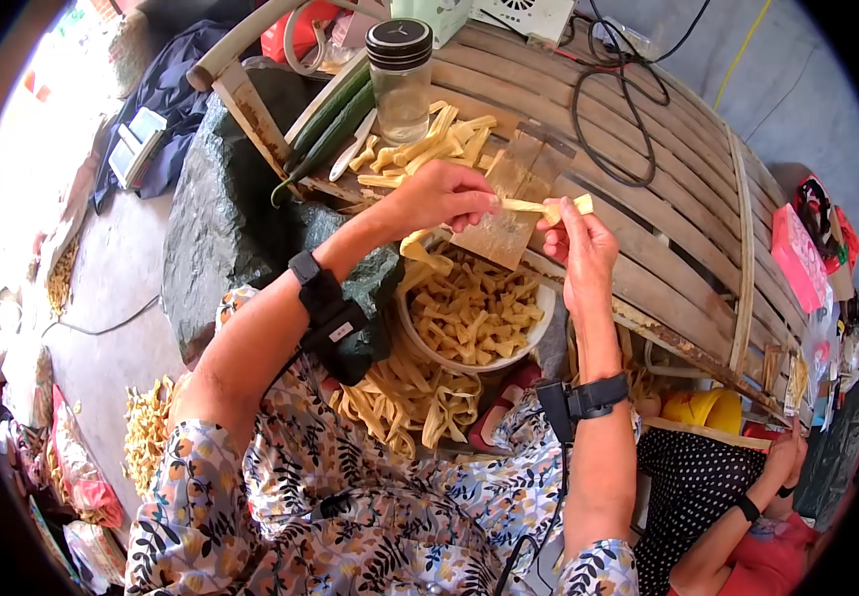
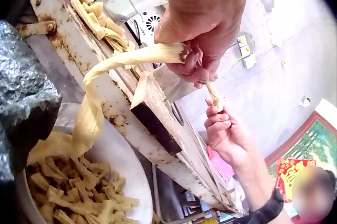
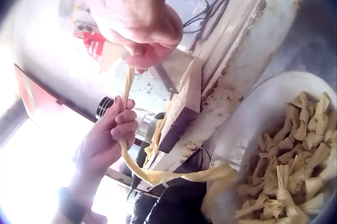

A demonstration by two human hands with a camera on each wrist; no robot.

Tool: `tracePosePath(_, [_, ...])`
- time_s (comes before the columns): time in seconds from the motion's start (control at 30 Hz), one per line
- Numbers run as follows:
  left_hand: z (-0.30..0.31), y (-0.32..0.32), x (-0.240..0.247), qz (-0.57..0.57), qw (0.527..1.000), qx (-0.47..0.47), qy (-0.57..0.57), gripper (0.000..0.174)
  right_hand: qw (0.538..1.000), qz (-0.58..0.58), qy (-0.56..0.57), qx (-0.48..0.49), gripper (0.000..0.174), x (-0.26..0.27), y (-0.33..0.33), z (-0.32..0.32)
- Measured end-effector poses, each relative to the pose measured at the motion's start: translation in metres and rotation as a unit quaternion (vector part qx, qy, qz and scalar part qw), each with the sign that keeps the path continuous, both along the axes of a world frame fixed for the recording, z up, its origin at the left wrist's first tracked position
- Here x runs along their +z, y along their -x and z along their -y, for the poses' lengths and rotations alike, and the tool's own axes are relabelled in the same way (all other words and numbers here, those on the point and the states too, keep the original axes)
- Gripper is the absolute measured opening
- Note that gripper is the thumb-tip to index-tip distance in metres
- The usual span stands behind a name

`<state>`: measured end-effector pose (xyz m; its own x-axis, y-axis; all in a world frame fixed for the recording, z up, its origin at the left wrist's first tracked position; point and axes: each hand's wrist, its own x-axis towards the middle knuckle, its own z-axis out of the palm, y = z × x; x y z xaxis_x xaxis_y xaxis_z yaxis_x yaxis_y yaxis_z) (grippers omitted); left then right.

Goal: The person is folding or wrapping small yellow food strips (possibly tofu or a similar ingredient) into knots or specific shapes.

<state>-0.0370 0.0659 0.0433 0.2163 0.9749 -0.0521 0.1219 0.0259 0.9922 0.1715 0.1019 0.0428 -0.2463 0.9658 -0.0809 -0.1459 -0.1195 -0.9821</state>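
My left hand (image 1: 446,196) grips a long, soft yellow strip (image 2: 129,55) that looks like tofu skin. From this hand the strip hangs in a curve toward the bowl. My right hand (image 1: 583,248) pinches the strip's other end, and a twisted length is stretched between the hands. Beneath them a small wooden board (image 1: 494,233) sits at the bench's edge, with a flat metal blade (image 3: 166,79) standing up from it. Below is a white bowl (image 1: 547,308) of short knotted yellow pieces (image 1: 474,308).
On the slatted bench (image 1: 688,233) are more yellow pieces (image 1: 439,139), a lidded glass jar (image 1: 400,94), cucumbers (image 1: 335,119), a white-handled tool (image 1: 352,146) and a black cable (image 1: 638,139). Long strips (image 1: 405,397) lie below the bowl. Another person (image 1: 767,536) sits at the lower right.
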Motion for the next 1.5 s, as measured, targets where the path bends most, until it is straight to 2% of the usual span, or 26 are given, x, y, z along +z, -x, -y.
tracePosePath(0.2, [-0.022, -0.007, 0.000, -0.089, 0.992, 0.052, -0.075, 0.018, 0.997, 0.003, -0.046, -0.067, 0.023, -0.005, 0.002, -0.016])
tracePosePath(0.4, [-0.033, -0.015, -0.007, -0.106, 0.981, 0.133, -0.097, 0.017, 0.995, 0.001, -0.036, -0.097, 0.025, -0.016, 0.009, -0.025])
tracePosePath(0.6, [-0.040, -0.016, -0.014, -0.092, 0.981, 0.146, -0.087, 0.016, 0.993, -0.005, -0.023, -0.116, 0.026, -0.021, 0.015, -0.029])
tracePosePath(0.7, [-0.043, -0.016, -0.020, -0.130, 0.970, 0.164, -0.121, 0.015, 0.993, 0.000, -0.020, -0.118, 0.026, -0.026, 0.015, -0.030])
tracePosePath(0.8, [-0.043, -0.019, -0.024, -0.101, 0.976, 0.175, -0.077, 0.015, 0.993, 0.015, -0.025, -0.114, 0.026, -0.033, 0.018, -0.031])
tracePosePath(0.87, [-0.047, -0.017, -0.049, -0.159, 0.954, 0.206, -0.149, 0.015, 0.993, 0.059, -0.036, -0.101, 0.026, -0.048, 0.016, -0.033])
tracePosePath(0.9, [-0.046, -0.017, -0.046, -0.188, 0.938, 0.221, -0.188, 0.015, 0.990, 0.058, -0.042, -0.122, 0.025, -0.047, 0.014, -0.031])
tracePosePath(1.0, [-0.038, -0.006, -0.034, -0.042, 0.975, 0.210, -0.061, 0.015, 0.987, 0.099, -0.055, -0.117, 0.025, -0.034, 0.002, -0.023])
tracePosePath(1.03, [-0.030, -0.005, -0.026, -0.002, 0.982, 0.179, -0.062, 0.012, 0.989, 0.112, -0.040, -0.085, 0.021, -0.026, -0.001, -0.016])
tracePosePath(1.07, [-0.022, -0.005, -0.021, 0.010, 0.987, 0.153, -0.049, 0.011, 0.978, 0.194, -0.068, -0.024, 0.020, -0.018, -0.006, -0.008])
tracePosePath(1.13, [-0.003, -0.007, -0.014, 0.033, 0.994, 0.103, -0.020, 0.010, 0.924, 0.349, -0.125, 0.099, 0.018, -0.009, -0.018, 0.008])
tracePosePath(1.17, [0.004, -0.011, -0.011, 0.046, 0.996, 0.078, -0.004, 0.009, 0.940, 0.247, -0.218, 0.089, 0.019, -0.019, -0.019, 0.014])
tracePosePath(1.2, [0.011, -0.014, -0.009, 0.029, 0.997, 0.067, -0.010, 0.009, 0.928, 0.303, -0.207, 0.057, 0.019, -0.014, -0.023, 0.021])
tracePosePath(1.27, [0.022, -0.026, -0.008, 0.002, 0.999, 0.044, -0.017, 0.009, 0.950, 0.201, -0.238, 0.009, 0.016, 0.011, -0.013, 0.036])
tracePosePath(1.37, [0.036, -0.044, -0.007, -0.025, 0.998, 0.020, -0.058, 0.011, 0.976, 0.122, -0.108, 0.141, 0.013, 0.012, -0.006, 0.038])
tracePosePath(1.5, [0.043, -0.031, -0.005, -0.083, 0.995, 0.004, -0.060, 0.009, 0.983, 0.100, -0.081, 0.133, 0.013, 0.004, -0.024, 0.027])
